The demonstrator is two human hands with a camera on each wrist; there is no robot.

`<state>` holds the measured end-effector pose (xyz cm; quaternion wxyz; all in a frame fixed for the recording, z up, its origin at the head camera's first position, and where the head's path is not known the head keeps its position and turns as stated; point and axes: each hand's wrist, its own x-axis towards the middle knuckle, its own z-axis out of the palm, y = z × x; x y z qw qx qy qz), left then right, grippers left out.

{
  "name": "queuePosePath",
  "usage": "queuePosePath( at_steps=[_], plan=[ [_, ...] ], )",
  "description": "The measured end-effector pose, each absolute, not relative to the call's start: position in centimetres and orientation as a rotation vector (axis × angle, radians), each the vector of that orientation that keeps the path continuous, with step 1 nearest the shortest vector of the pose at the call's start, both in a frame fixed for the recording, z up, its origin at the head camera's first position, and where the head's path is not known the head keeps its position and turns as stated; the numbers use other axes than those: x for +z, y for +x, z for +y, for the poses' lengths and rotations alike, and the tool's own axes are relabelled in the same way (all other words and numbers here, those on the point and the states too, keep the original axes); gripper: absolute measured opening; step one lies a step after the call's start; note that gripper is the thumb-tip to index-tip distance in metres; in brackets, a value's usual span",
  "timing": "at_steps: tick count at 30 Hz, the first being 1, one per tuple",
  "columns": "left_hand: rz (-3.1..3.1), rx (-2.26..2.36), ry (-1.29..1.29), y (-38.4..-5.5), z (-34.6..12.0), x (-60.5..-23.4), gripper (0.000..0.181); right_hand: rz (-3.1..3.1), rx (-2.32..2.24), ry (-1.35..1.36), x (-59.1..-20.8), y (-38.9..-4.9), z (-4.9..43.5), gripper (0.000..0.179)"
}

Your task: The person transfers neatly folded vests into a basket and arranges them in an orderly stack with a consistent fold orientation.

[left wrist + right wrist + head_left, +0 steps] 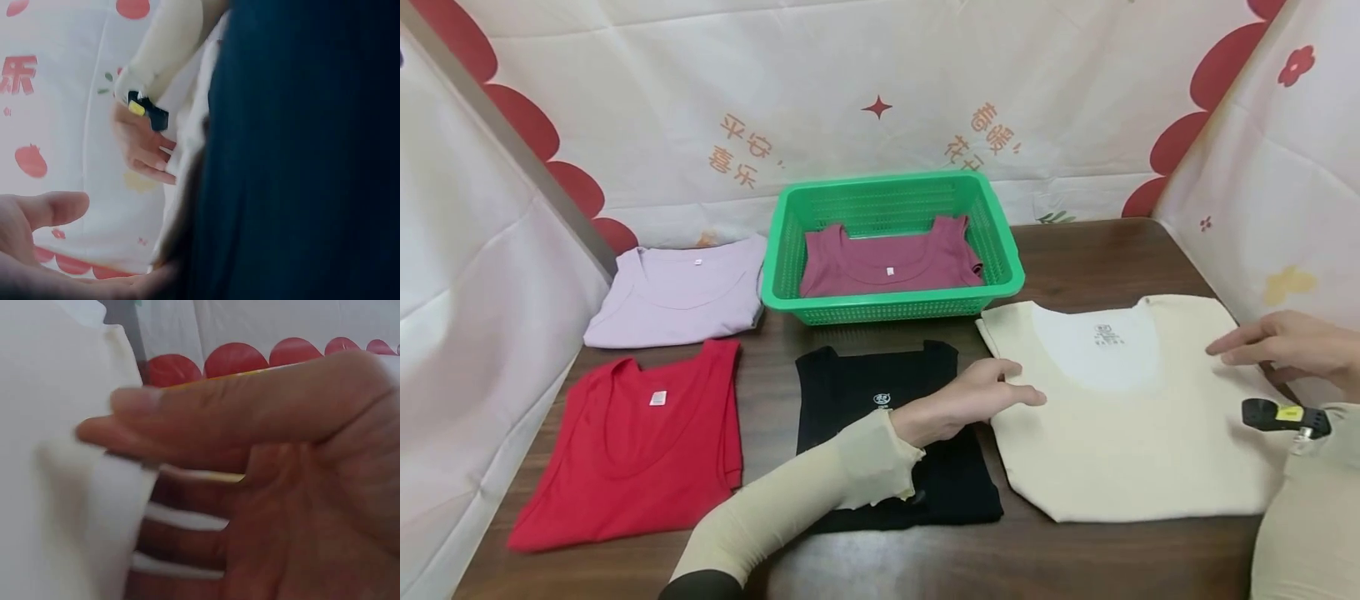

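Cream folded fabric top (pixel 1127 450) with a white inner neckline and small dark neck print. Lying flat on the dark brown wood-grain counter (pixel 1075 567), in front of and to the right of the green perforated plastic basket (pixel 887 312), one upper corner just beside that basket. Left hand (pixel 962 404) at the left edge of the cream top, grip apart: thumb and forefinger spread, tips on or close above the cloth. Right hand (pixel 1292 350) at the opposite edge, farther to the right of the basket, thumb and forefinger tips close together at the cloth. Cannot tell, for that grip, about any cloth clamped between the tips. On the forearms, cream fabric sleeves (pixel 775 508); at the right cuff, a small black and yellow device (pixel 1288 415).

Straight in front of the basket, a black folded fabric top (pixel 835 392) with a white neck print, partly hidden by the left forearm. In front of and to the left of the basket, a red folded sleeveless fabric top (pixel 632 467) with a white label. Close beside the basket on the left, a lilac folded fabric top (pixel 677 317). Inside the basket, a plum folded sleeveless fabric top (pixel 887 254). Behind the basket, a white patterned cloth hanging (pixel 820 67).
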<state>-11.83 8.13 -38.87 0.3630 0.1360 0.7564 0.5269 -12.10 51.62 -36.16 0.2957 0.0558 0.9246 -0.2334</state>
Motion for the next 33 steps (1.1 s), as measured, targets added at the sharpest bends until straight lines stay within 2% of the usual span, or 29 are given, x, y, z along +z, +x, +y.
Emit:
queuePosePath(
  at_steps=[7, 14, 21, 33],
  plan=[
    [1.845, 1.541, 0.371, -13.3, 7.7, -39.9, 0.066, 2.504, -0.717, 0.158, -36.8, -12.4, 51.2, 0.064],
    [1.638, 1.561, 0.373, -13.6, 7.5, -40.6, 0.065, 2.475, -0.778, 0.061, -37.4, -12.3, 51.6, 0.053],
    [1.811, 1.418, 0.522, -13.7, 8.0, -41.1, 0.076, 2.474, -0.836, 0.022, -37.0, -11.7, 51.3, 0.073],
    [1.955, 1.551, 0.482, -13.2, 8.0, -41.2, 0.062, 2.435, -0.934, 0.029, -36.5, -11.6, 50.9, 0.082]
  ],
)
